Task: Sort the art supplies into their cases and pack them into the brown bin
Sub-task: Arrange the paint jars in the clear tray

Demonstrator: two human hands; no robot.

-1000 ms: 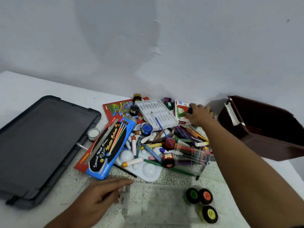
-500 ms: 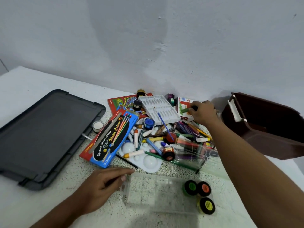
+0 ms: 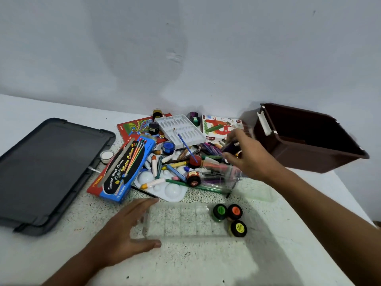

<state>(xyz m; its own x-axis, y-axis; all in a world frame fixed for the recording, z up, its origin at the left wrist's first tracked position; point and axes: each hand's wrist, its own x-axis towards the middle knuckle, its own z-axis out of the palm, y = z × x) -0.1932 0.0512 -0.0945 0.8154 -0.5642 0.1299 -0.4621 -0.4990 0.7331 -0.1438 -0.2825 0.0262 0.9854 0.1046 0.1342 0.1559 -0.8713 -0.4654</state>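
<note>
Over speckled table [image 3: 206,263], right hand [image 3: 250,159] pinches maybe purple jar [image 3: 229,148], blurred.

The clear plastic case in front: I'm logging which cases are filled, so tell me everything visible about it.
The clear plastic case is a shallow, see-through rectangular tray lying flat on the speckled table, nearest the camera. Faint ribs seem to divide it into compartments. Three small black paint pots with green, orange and yellow lids stand at its right end; the rest looks empty. The left hand rests against its left end, fingers straight.
</note>
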